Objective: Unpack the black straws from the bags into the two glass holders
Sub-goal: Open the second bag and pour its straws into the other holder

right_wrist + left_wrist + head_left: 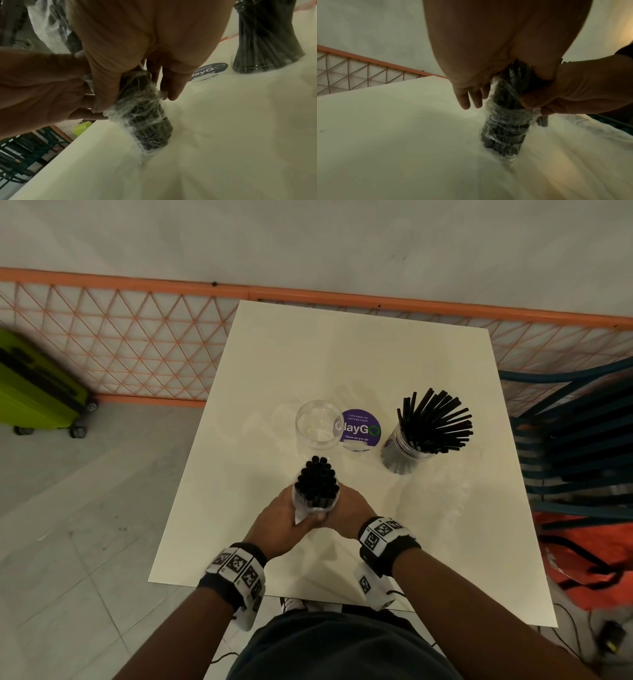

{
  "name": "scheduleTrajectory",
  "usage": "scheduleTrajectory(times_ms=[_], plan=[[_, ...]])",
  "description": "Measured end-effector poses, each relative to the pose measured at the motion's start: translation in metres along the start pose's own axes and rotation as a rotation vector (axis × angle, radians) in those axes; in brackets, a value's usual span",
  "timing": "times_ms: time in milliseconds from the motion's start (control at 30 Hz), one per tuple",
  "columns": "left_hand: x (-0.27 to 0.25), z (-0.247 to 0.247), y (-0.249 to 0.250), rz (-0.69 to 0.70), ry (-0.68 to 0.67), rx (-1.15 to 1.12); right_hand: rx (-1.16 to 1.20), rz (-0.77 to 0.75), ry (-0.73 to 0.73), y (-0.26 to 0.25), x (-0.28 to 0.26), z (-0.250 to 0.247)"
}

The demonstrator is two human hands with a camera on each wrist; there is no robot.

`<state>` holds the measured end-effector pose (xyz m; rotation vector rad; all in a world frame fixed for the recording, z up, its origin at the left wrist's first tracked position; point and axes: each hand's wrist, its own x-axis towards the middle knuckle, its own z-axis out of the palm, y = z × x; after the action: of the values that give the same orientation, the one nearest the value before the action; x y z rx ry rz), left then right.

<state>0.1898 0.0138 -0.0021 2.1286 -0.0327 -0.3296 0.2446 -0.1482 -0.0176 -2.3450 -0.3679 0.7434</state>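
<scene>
A bundle of black straws (315,481) in a clear plastic bag (505,121) stands on the white table (342,354), its bottom end touching the top. My left hand (291,517) grips it from the left, thumb across the near side. My right hand (342,505) holds it from the right and pinches the crinkled plastic (137,108). Just behind the bundle stands an empty glass holder (318,424). A second glass holder (407,448) to the right is full of black straws (440,419) that fan out; it also shows in the right wrist view as a dark holder (267,47).
A round purple sticker (360,428) lies between the two holders. An orange mesh fence (137,344) runs behind the table. A green suitcase (34,385) stands on the floor at left, dark chairs (575,440) at right.
</scene>
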Motion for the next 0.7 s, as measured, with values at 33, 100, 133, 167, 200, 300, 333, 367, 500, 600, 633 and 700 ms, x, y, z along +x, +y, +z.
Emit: scheduleTrajectory(times_ms=[33,100,133,167,200,300,333,367,500,600,633,700], plan=[[0.0,0.0,0.002,0.01,0.018,-0.049,-0.013,-0.01,0.005,0.0,0.0,-0.001],[0.0,0.0,0.003,0.02,0.049,-0.166,-0.05,-0.039,0.015,0.002,0.001,-0.001],[0.0,0.0,0.004,0.004,0.058,-0.202,-0.068,-0.046,0.017,0.002,0.0,-0.001],[-0.001,0.001,0.005,-0.027,0.068,-0.217,-0.096,-0.039,0.019,0.003,0.0,-0.001],[-0.001,0.001,0.005,-0.062,0.08,-0.214,-0.134,-0.021,0.03,0.002,-0.001,-0.002],[0.0,0.002,0.005,-0.122,0.109,-0.144,-0.2,0.032,0.029,0.001,-0.003,-0.003],[0.001,0.002,0.005,-0.119,0.105,-0.134,-0.174,0.032,0.018,0.002,-0.003,-0.003],[0.001,0.003,0.006,-0.112,0.093,-0.15,-0.143,0.021,0.0,0.003,-0.003,-0.004],[0.006,0.004,0.007,-0.083,0.074,-0.339,-0.046,-0.023,-0.031,-0.004,-0.005,-0.01],[0.013,-0.006,0.015,-0.108,0.104,-0.496,0.149,-0.035,0.028,-0.016,-0.014,-0.024],[0.014,-0.011,0.018,-0.117,0.105,-0.566,0.194,-0.057,0.025,-0.019,-0.017,-0.029],[0.016,-0.021,0.025,-0.15,0.089,-0.692,0.246,-0.123,0.001,-0.02,-0.023,-0.037]])
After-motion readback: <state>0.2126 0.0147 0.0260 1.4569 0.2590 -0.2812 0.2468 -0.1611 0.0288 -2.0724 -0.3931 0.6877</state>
